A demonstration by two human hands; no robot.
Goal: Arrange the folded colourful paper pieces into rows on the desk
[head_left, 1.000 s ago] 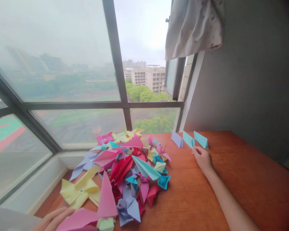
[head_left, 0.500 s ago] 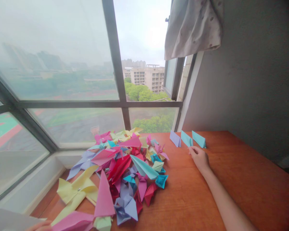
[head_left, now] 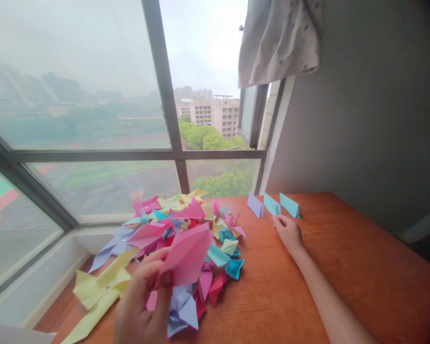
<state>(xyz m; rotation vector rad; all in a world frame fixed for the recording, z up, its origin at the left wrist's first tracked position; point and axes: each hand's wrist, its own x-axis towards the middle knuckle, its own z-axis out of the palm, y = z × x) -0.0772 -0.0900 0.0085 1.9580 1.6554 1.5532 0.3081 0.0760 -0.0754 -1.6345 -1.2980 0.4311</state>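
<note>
My left hand point(head_left: 143, 298) is closed in a pinch on a pink paper plane point(head_left: 188, 253), raised above a heap of folded paper point(head_left: 157, 234). My right hand point(head_left: 289, 235) has its fingers pinched at the near lower corner of a light blue folded paper point(head_left: 271, 204), the middle one of a row. To its left stands a lilac folded paper point(head_left: 255, 205), and to its right another light blue folded paper point(head_left: 290, 205). The heap holds pinwheels, planes and other folded shapes; my left hand and the plane hide part of it.
A yellow pinwheel point(head_left: 102, 285) lies at the heap's left on the brown wooden table point(head_left: 272, 296). Window frames point(head_left: 129, 155) stand behind the table, with a curtain point(head_left: 279, 43) hanging at upper right. A grey wall point(head_left: 361, 119) borders the right side.
My left hand has risen from the lower left corner, bringing a pink paper plane up over the heap. My right hand stays at the middle light blue paper. The view has shifted slightly.
</note>
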